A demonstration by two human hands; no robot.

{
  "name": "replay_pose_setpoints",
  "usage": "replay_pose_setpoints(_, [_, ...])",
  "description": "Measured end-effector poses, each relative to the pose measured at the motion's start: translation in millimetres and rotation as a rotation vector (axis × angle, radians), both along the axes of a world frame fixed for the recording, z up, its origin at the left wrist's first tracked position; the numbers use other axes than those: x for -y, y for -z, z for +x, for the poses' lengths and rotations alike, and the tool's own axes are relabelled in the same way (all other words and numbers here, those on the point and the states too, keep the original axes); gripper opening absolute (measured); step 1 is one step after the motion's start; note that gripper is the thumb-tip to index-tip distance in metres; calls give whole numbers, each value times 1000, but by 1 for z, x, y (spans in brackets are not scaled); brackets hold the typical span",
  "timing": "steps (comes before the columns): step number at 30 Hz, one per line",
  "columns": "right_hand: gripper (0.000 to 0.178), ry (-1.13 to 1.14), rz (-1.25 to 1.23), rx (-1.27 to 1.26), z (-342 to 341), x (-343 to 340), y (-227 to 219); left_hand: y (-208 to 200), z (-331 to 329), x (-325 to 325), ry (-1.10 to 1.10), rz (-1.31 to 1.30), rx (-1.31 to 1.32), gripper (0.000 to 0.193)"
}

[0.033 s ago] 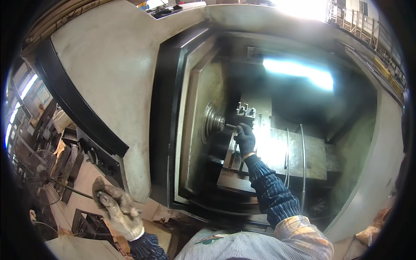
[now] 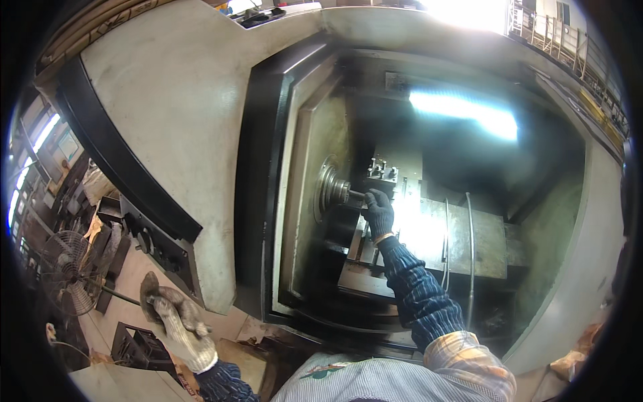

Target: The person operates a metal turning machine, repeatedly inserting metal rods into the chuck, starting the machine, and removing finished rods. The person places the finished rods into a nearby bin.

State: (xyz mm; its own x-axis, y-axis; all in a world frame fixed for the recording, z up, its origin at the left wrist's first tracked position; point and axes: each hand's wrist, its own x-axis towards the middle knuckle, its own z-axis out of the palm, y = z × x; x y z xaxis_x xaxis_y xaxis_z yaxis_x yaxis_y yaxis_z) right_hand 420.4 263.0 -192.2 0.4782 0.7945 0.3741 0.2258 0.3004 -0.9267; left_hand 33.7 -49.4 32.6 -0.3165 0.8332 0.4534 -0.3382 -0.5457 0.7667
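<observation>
Since the earlier frame, the left hand (image 2: 182, 329) has shifted slightly left, its fingers curled at one dark piece (image 2: 148, 295), though I cannot tell whether they grip it; the right hand (image 2: 380, 213) stays in place, fingers closed on one metal rod (image 2: 357, 194). That rod extends from the machine's one spindle (image 2: 331, 190), near one tool post (image 2: 382, 173); one fan (image 2: 67, 271) stands at far left.

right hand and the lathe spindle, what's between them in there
In the head view, a short stretch of thin metal rod lies between the lathe spindle and the gloved fingers of the right hand.
</observation>
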Motion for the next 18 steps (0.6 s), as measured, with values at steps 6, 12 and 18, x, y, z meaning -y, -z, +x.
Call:
replay_pose_setpoints(6, [33, -201, 23, -148, 23, -59, 55, -4, -34, -46, -768, -140, -320, 44])
replay_pose_setpoints(12, [31, -133, -66, -73, -6, -43, 17, -4, -29, -59, -933, -169, -556, 40])
replay_pose_setpoints(18, [24, 15, -163, -58, -31, -23, -15, 2, -21, -62, -1059, -157, -575, 44])
